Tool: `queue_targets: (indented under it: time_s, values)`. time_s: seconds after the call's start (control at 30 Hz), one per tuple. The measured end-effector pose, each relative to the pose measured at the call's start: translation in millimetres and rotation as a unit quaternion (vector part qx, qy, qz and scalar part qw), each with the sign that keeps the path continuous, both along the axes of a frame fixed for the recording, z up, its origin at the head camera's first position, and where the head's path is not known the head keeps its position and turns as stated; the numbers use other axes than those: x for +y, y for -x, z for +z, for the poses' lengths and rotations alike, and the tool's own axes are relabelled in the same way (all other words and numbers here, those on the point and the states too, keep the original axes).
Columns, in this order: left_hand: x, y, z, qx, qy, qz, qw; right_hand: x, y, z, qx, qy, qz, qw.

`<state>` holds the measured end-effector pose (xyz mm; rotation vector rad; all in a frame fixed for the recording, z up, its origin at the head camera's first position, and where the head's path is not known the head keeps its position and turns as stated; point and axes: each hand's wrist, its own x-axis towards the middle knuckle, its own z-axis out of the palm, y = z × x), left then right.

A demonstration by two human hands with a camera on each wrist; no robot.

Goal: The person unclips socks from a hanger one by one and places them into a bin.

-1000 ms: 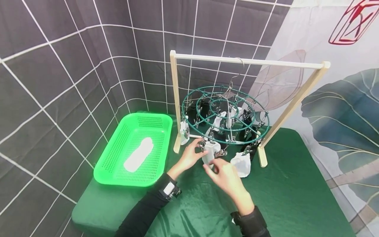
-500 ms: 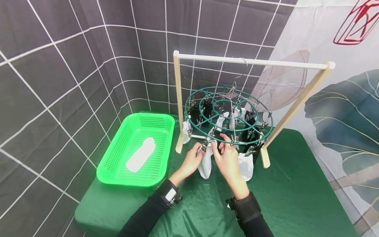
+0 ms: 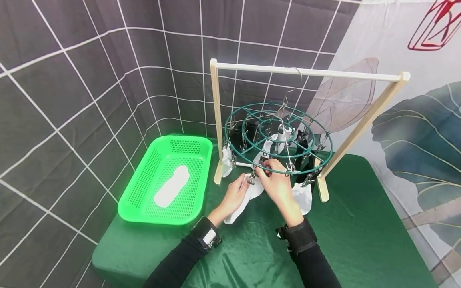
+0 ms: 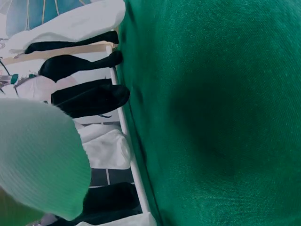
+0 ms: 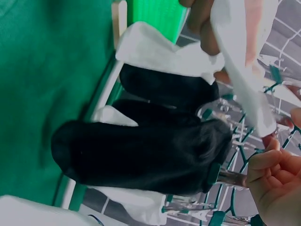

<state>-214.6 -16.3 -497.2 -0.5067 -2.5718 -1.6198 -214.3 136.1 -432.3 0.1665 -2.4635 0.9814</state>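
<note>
A green round clip hanger [image 3: 278, 137] hangs from a wooden rack [image 3: 306, 73] and carries several black and white socks. My right hand [image 3: 263, 172] pinches a metal clip [image 3: 253, 178] on the hanger's front rim; its curled fingers [image 5: 275, 174] show beside a clip [image 5: 230, 178] in the right wrist view. My left hand [image 3: 240, 190] holds a white sock [image 3: 240, 205] just below that clip, and the sock trails down left onto the green cloth. The same sock [image 4: 37, 155] fills the left wrist view's lower left corner. A black sock [image 5: 141, 155] hangs close to the right wrist camera.
A green plastic basket [image 3: 144, 188] stands left of the rack with one white sock [image 3: 172, 186] in it. Another white sock [image 3: 303, 198] hangs right of my hands. The green tablecloth [image 3: 353, 240] covers the table. The rack's feet [image 3: 322, 192] stand behind my hands.
The white sock hung straight from the clip; now it slants down left onto the cloth in my left hand. My right hand has risen to the clip on the rim.
</note>
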Motion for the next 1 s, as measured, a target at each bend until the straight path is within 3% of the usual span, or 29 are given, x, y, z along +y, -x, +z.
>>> queue_targets:
  time_s: [0.3,0.57,0.77,1.0]
  values:
    - [1.7,2.7,1.9,-0.007,0.008,0.003,0.9999,4.7,10.3,-4.3,0.062,0.007,0.011,0.998]
    - [3.0,-0.7,3.5,0.007,0.006,-0.006,0.9999,5.9,10.5,-3.9,0.092,-0.005,0.031,0.995]
    - [5.2,-0.7,3.0,0.005,0.007,-0.012,0.9999,6.3,10.5,-6.4,0.122,-0.004,0.021,0.992]
    - [2.6,1.5,1.0,-0.009,0.022,-0.013,0.9996,6.2,8.5,-9.0,0.114,0.020,0.007,0.993]
